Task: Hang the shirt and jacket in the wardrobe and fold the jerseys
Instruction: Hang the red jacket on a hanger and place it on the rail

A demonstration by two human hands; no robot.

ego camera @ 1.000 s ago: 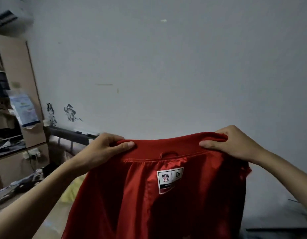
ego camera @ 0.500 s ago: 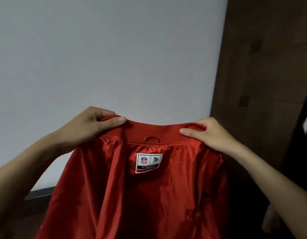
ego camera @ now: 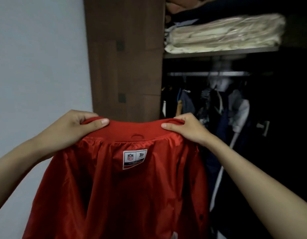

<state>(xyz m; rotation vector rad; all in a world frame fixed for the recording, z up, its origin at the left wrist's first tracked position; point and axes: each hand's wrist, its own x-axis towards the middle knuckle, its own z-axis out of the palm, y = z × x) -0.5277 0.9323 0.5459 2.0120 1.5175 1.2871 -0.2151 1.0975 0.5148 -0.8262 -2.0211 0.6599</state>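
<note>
Since both my hands, left (ego camera: 75,126) & right (ego camera: 185,128), just pinch the red jacket (ego camera: 125,187) by its collar w/ no hanger, facing the wardrobe (ego camera: 125,57), it'd prob slip off the crowded rail (ego camera: 208,73).

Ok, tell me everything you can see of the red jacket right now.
The red jacket is held up in front of the open wardrobe, its shiny, satin-like lining facing the camera. The collar band looks matte and ribbed, with a small hanging loop below it and a white label under that. The left hand and right hand each grip one end of the collar. The body hangs down, creased, out of view at the bottom. No hanger is in it.
</note>
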